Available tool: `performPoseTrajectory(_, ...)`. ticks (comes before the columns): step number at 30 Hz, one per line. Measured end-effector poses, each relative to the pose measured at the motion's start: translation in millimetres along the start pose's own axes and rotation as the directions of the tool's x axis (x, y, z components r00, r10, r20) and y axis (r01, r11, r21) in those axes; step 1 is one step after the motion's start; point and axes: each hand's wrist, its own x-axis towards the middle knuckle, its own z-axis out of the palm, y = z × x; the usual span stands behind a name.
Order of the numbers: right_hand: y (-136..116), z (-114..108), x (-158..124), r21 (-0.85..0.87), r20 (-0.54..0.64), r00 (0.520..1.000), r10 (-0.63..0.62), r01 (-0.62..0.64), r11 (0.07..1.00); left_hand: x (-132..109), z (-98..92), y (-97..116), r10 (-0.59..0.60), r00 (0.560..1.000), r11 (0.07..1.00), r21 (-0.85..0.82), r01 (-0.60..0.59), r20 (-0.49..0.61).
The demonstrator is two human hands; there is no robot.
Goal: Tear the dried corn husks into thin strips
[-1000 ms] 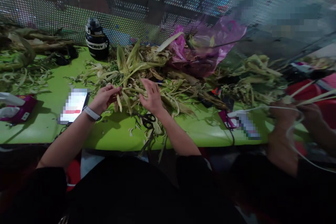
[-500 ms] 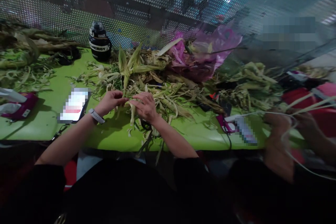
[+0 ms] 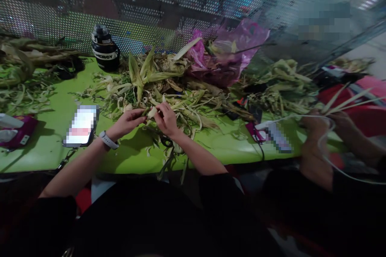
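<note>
Over the near part of the green table (image 3: 132, 160), both hands meet at a pale corn husk (image 3: 152, 112) with a greenish stem-like end. My left hand (image 3: 128, 122), a white watch band on its wrist, has thumb and fingers closed on the greenish end. On the paler end, my right hand (image 3: 166, 119) is closed with its fingers bent. Parts of the husk are hidden by the fingers. Just behind the hands lies a heap of torn husks (image 3: 193, 108), and larger husk leaves (image 3: 140, 74) stand up from it.
Left of my hands lie a phone (image 3: 81, 125) and a purple tissue pack (image 3: 19, 130). A dark bottle (image 3: 104, 50) and a pink plastic bag (image 3: 226, 56) stand before the perforated metal screen (image 3: 181, 4). At right, a co-worker's hands (image 3: 316, 124) hold long strips beside another phone (image 3: 279, 136).
The right hand's fingers have curled in from a stretched pose. The pale husk piece that hung below them is now raised between both hands. The view has shifted slightly.
</note>
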Motion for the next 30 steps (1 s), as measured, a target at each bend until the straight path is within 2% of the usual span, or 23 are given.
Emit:
performPoseTrajectory(4,-1,2,3,0.066,-0.018,0.997,0.08,-0.079,0.995,0,5.4,-4,-0.101,0.991,0.975,-0.206,0.082,-0.087)
performPoseTrajectory(9,-5,3,5,0.11,0.008,0.986,0.164,-0.164,0.98,0,8.8,-5,-0.128,0.982,0.965,-0.248,0.091,-0.139)
performPoseTrajectory(12,-7,3,5,0.095,0.004,0.989,0.151,-0.15,0.984,0,12.2,-5,-0.077,0.986,0.975,-0.217,0.043,-0.15)
performPoseTrajectory(15,-7,2,5,0.133,0.015,0.983,0.182,-0.182,0.974,1,14.8,-6,0.009,0.986,0.995,-0.096,-0.026,-0.168)
performPoseTrajectory(19,-2,0,9,0.195,0.055,0.937,0.344,-0.348,0.917,4,9.7,-7,0.027,0.949,0.998,-0.053,-0.046,-0.316)
performPoseTrajectory(23,-1,-8,13,0.228,0.084,0.907,0.412,-0.42,0.878,9,-4.4,-5,-0.006,0.91,0.992,-0.116,-0.047,-0.414)
performPoseTrajectory(24,-2,-12,15,0.253,0.118,0.903,0.412,-0.429,0.867,10,-8.0,-5,-0.011,0.905,0.99,-0.131,-0.049,-0.426)
performPoseTrajectory(26,-5,-21,18,0.349,0.258,0.898,0.357,-0.432,0.832,12,-13.6,-5,-0.035,0.895,0.988,-0.15,-0.036,-0.446)
performPoseTrajectory(28,-7,-32,21,0.497,0.424,0.884,0.198,-0.41,0.765,12,-16.5,-6,-0.078,0.89,0.985,-0.172,-0.001,-0.449)
performPoseTrajectory(30,-9,-41,23,0.625,0.502,0.865,0.0,-0.363,0.691,12,-16.6,-6,-0.119,0.898,0.977,-0.213,0.029,-0.423)
